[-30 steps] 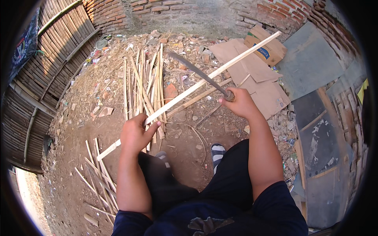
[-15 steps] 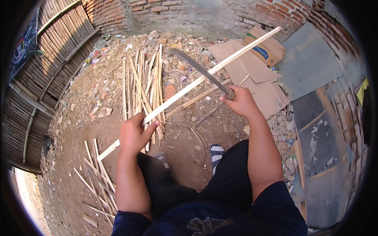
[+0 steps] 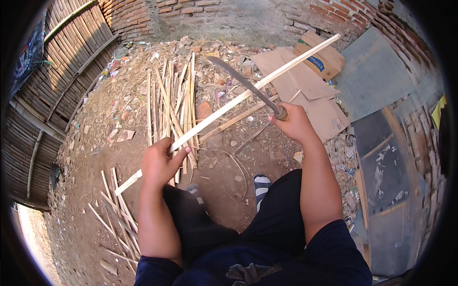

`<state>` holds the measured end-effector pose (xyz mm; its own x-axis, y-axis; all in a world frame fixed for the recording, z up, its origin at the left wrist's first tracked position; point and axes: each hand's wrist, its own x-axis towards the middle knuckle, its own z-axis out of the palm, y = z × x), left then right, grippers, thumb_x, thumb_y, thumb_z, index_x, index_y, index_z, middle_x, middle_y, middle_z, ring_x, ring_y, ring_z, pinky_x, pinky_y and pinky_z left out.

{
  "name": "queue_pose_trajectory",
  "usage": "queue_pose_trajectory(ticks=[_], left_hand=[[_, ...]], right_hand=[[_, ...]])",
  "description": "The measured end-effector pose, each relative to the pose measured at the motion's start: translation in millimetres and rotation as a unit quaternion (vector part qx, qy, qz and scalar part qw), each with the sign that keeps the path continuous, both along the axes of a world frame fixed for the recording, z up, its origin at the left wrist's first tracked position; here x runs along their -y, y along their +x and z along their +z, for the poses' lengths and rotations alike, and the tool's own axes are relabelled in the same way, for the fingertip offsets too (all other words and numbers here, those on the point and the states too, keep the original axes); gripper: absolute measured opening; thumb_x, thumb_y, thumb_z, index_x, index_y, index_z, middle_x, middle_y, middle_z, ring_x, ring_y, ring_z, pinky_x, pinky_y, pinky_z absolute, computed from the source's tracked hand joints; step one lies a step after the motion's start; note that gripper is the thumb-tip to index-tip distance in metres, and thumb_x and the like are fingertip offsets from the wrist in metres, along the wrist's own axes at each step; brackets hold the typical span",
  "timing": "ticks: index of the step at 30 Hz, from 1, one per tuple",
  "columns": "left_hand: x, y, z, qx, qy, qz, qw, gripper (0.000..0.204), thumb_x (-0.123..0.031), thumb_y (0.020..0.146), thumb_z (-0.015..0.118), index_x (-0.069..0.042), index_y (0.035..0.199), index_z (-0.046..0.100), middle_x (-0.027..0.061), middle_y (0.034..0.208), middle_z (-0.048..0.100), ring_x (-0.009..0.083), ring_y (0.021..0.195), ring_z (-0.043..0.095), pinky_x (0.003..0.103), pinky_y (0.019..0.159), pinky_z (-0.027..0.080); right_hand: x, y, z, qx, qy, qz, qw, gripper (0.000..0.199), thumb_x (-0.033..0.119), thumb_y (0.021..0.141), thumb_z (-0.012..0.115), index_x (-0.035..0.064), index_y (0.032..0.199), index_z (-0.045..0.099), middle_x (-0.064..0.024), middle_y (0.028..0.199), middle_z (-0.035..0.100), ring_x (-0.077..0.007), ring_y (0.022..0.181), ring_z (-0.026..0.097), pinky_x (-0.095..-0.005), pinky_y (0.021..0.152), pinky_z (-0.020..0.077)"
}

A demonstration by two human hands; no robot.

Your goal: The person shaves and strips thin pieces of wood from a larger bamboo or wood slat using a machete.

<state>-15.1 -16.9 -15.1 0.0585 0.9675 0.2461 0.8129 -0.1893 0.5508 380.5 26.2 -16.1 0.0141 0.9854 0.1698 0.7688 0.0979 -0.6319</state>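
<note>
My left hand point(image 3: 160, 162) is closed round a long pale wooden strip point(image 3: 224, 112), near its lower left end. The strip slants up to the far right, its far end over the cardboard. A machete point(image 3: 243, 81) with a dark curved blade is gripped by its handle in my right hand point(image 3: 291, 121). Its blade points up and left and crosses the strip; whether the two touch I cannot tell. Beyond my left hand lies a bundle of thin wooden strips point(image 3: 171, 105). Another loose pile of strips point(image 3: 117, 214) is on the ground left of my left forearm.
Flattened cardboard point(image 3: 305, 90) and a cardboard box point(image 3: 319, 55) lie at the far right, beside grey sheets point(image 3: 377, 74) and a dark panel point(image 3: 386, 171). A brick wall point(image 3: 214, 21) stands behind rubble. On the left is a bamboo wall point(image 3: 71, 62). My feet in sandals stand on dirt.
My left hand and the near end of the strip have shifted slightly left. The machete's blade has moved a little to the right; both grips stay the same.
</note>
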Motion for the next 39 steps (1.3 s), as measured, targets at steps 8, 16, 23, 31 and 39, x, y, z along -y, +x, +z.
queue_pose_trajectory(ticks=[8, 16, 23, 31, 39], left_hand=[[-1, 5, 0, 0.009, -0.019, 0.005, 1.0, 0.042, -0.037, 0.084, 0.09, 0.0, 0.087, 0.071, 0.0108, 0.061, 0.058, 0.0238, 0.054, 0.055, 0.039, 0.054, 0.043], [-1, -1, -1, -0.006, 0.008, 0.015, 1.0, 0.041, -0.036, 0.083, 0.09, 0.001, 0.089, 0.071, 0.0109, 0.061, 0.057, 0.022, 0.055, 0.052, 0.04, 0.055, 0.042], [2, 9, 4, -0.021, -0.006, 0.012, 1.0, 0.046, -0.045, 0.084, 0.087, -0.003, 0.086, 0.071, 0.0159, 0.065, 0.062, 0.0359, 0.061, 0.063, 0.046, 0.059, 0.048], [3, 4, 2, -0.028, -0.02, 0.006, 0.999, 0.046, -0.045, 0.084, 0.087, -0.003, 0.085, 0.07, 0.015, 0.065, 0.062, 0.035, 0.061, 0.062, 0.045, 0.06, 0.048], [1, 10, 3, -0.011, -0.017, 0.005, 1.0, 0.045, -0.045, 0.084, 0.087, -0.003, 0.084, 0.07, 0.0148, 0.064, 0.062, 0.0336, 0.06, 0.063, 0.045, 0.059, 0.048]], right_hand=[[17, -42, 6, 0.069, 0.022, 0.073, 0.995, 0.033, 0.032, 0.088, 0.083, 0.0092, 0.109, 0.073, -0.0205, 0.087, 0.073, -0.041, 0.085, 0.072, -0.0497, 0.077, 0.0552], [-6, -1, -4, 0.013, 0.016, -0.053, 0.998, 0.037, 0.034, 0.087, 0.083, 0.009, 0.113, 0.074, -0.0221, 0.092, 0.074, -0.0424, 0.088, 0.072, -0.0481, 0.079, 0.0561], [11, -32, -3, 0.044, 0.011, 0.037, 0.998, 0.038, 0.034, 0.087, 0.084, 0.007, 0.113, 0.074, -0.0223, 0.089, 0.073, -0.0407, 0.085, 0.072, -0.0472, 0.076, 0.0557], [4, -12, 5, 0.04, 0.003, 0.022, 0.999, 0.04, 0.034, 0.086, 0.084, 0.0111, 0.118, 0.075, -0.0222, 0.088, 0.073, -0.0412, 0.09, 0.072, -0.0498, 0.077, 0.0554], [19, -38, 9, 0.069, 0.0, 0.057, 0.996, 0.037, 0.034, 0.088, 0.084, 0.0089, 0.113, 0.075, -0.0189, 0.084, 0.072, -0.0383, 0.082, 0.07, -0.0475, 0.076, 0.0541]])
